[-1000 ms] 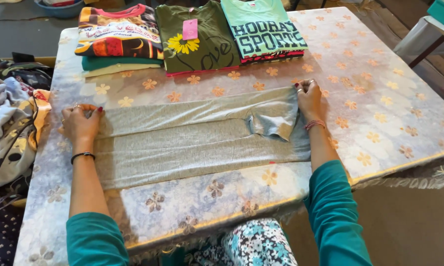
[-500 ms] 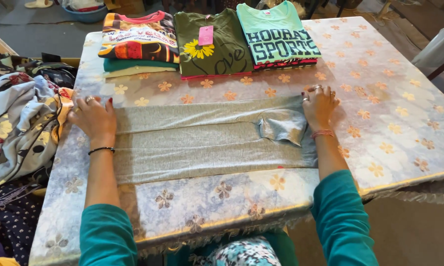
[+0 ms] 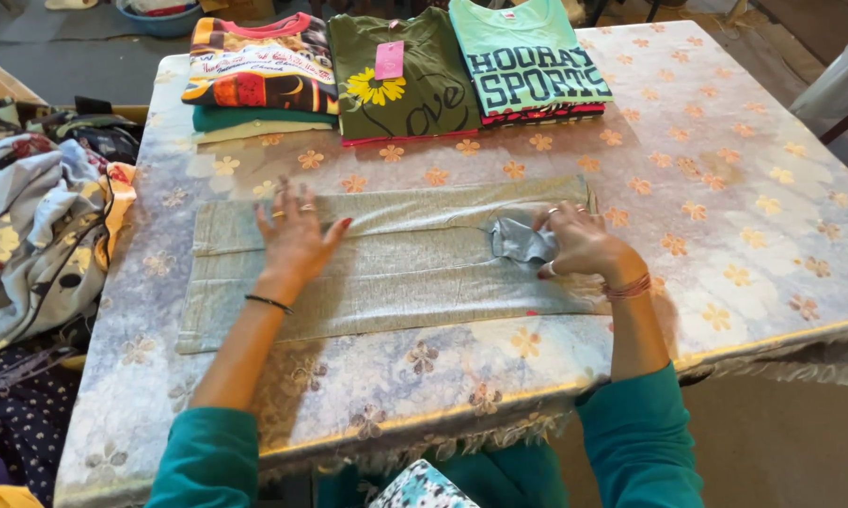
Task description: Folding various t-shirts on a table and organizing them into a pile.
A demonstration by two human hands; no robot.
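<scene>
Three folded shirt stacks (image 3: 396, 71) line the bench's (image 3: 744, 216) far edge; your left hand (image 3: 297, 240) lies spread on the grey knit garment (image 3: 386, 259); your right hand (image 3: 584, 245) pinches its sleeve (image 3: 520, 243).

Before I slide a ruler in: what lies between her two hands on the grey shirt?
In the head view, only the flat grey shirt spans between the left hand and right hand; its small folded sleeve sits at the right hand's fingers.
</scene>
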